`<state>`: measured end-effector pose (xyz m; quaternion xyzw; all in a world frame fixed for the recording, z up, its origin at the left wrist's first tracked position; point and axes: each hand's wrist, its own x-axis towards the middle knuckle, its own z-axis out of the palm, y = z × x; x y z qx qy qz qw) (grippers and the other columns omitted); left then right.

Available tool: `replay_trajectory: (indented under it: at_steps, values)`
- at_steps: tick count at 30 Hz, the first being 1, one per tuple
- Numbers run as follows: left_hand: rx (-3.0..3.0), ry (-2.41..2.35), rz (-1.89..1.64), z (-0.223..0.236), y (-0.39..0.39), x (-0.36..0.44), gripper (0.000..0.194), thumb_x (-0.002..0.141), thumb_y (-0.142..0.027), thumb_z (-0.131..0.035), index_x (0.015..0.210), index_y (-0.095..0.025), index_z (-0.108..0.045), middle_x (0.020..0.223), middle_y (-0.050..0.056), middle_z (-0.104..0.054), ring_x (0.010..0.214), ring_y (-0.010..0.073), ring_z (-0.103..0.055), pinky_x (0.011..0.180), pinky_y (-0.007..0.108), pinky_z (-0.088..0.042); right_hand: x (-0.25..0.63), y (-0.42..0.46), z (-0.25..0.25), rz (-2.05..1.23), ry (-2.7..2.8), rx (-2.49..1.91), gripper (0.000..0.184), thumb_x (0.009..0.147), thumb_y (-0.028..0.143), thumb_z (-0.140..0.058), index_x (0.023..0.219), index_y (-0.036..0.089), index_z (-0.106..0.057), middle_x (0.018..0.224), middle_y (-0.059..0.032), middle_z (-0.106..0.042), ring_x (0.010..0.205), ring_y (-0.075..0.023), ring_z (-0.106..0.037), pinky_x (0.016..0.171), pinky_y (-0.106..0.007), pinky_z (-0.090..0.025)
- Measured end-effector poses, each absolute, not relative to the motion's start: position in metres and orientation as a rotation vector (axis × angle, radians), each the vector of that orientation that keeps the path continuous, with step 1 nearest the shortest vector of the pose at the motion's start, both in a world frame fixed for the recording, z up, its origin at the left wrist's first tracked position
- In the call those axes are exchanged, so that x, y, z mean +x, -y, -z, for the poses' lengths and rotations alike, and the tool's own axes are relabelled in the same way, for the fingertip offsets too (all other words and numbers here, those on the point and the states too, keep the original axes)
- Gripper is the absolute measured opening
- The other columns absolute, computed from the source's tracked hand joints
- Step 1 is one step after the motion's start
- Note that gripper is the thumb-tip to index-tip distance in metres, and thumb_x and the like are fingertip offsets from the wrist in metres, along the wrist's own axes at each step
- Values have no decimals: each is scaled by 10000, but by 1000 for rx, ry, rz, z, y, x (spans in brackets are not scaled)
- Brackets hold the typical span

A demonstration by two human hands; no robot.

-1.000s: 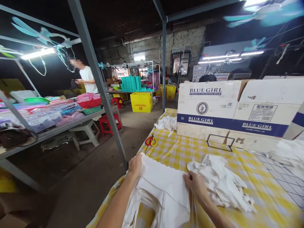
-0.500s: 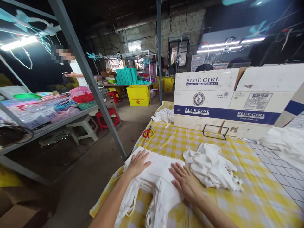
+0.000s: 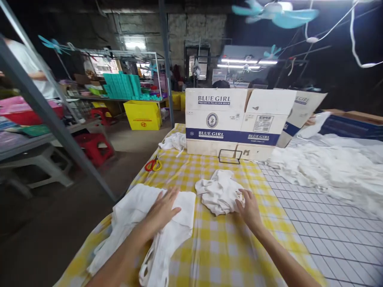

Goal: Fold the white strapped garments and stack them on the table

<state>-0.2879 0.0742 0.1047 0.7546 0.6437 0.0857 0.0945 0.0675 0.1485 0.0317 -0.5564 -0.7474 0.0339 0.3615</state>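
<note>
A white garment with thin straps [image 3: 180,223], which looks like a camisole, lies spread flat on the yellow checked tablecloth [image 3: 221,247]. My left hand [image 3: 164,206] rests across its upper part, palm down, fingers stretched out. To the right is a crumpled white garment [image 3: 220,193]. My right hand [image 3: 249,209] is at the right edge of this crumpled one, fingers curved and apart, fingertips touching or very near the cloth. Its right end is partly hidden behind my hand. Beyond the spread garment lie scissors [image 3: 153,164] with red and yellow handles.
A white and blue beer carton [image 3: 215,119] stands at the table's far side, with a black wire frame [image 3: 229,156] before it. White cloth is heaped [image 3: 332,159] at right. Another white piece [image 3: 174,141] lies left of the carton. A metal post [image 3: 56,123] rises at left.
My right hand has left the spread garment and moved right to the crumpled one. My left hand has shifted toward the middle of the spread garment. The view has turned right.
</note>
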Motion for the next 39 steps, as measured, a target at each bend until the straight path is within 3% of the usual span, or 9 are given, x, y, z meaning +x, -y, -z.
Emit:
replay_trajectory:
  at_steps: [5, 8, 12, 15, 17, 22, 27, 33, 39]
  values:
    - [2249, -1382, -450, -100, -95, -182, 450, 781, -286, -528, 1231, -268, -500, 1268, 49, -536, 1180, 250, -469, 1064, 426, -222, 73, -171, -47, -84, 2053, -1374, 393, 811, 182, -430, 1197, 215, -494, 1192, -78, -494, 1075, -230, -475, 898, -377, -415]
    - [2222, -1407, -535, -88, -98, -131, 490, 747, -252, -559, 1234, -238, -505, 1301, 97, -496, 1213, 294, -427, 1042, 453, -266, 57, -184, -57, -101, 2216, -1303, 504, 718, 41, -420, 1155, 250, -563, 1289, -55, -464, 1128, -226, -452, 874, -366, -427]
    - [2070, -1436, -662, -64, -81, -98, 689, 695, -237, -611, 1337, -246, -364, 1367, 110, -407, 1269, 289, -355, 1052, 433, -290, 58, -197, -78, -165, 2303, -1210, 273, 698, 70, -469, 786, 207, -689, 1116, -65, -600, 1019, -229, -527, 824, -351, -444]
    - [1837, -1455, -981, -60, -68, -91, 687, 711, -199, -574, 1348, -212, -317, 1399, 133, -331, 1301, 270, -295, 1065, 424, -281, 72, -201, -114, -220, 2188, -1195, 253, 784, 157, -425, 893, 171, -653, 1014, -70, -630, 777, -165, -586, 708, -299, -468]
    - [1732, -1487, -1195, -73, -65, -84, 655, 716, -193, -568, 1324, -197, -324, 1370, 136, -342, 1298, 256, -286, 1069, 425, -267, 79, -194, -147, -285, 1982, -1216, 222, 798, 232, -458, 916, 157, -631, 753, -26, -638, 577, -134, -542, 564, -253, -440]
    - [1501, -1354, -1589, -130, -74, -49, 698, 675, -288, -681, 1278, -228, -334, 1237, 100, -442, 1140, 222, -432, 966, 368, -369, 76, -136, -227, -255, 1945, -1105, 192, 797, 277, -497, 875, 167, -634, 605, 13, -581, 497, -106, -497, 474, -208, -373]
    - [1514, -1185, -1466, -156, -69, -39, 201, 769, -360, -591, 876, -190, -597, 821, 39, -566, 786, 175, -522, 712, 297, -419, 91, -75, -259, 146, 1945, -1125, 168, 794, 296, -538, 821, 203, -675, 592, 1, -580, 444, -89, -415, 494, -243, -359]
    - [1403, -837, -1122, -156, -54, -79, 333, 750, -449, -594, 810, -125, -646, 693, 2, -566, 631, 120, -498, 567, 215, -373, 144, -68, -254, -196, 1695, -1241, 222, 749, 382, -609, 837, 192, -683, 684, -35, -644, 570, -152, -542, 484, -243, -410]
    - [1248, -850, -949, -156, -44, -120, 336, 743, -422, -614, 915, -136, -652, 736, 12, -623, 614, 105, -513, 547, 187, -370, 155, -68, -237, -556, 1900, -1373, 270, 783, 402, -561, 717, 163, -667, 569, 3, -590, 516, -116, -504, 431, -201, -347]
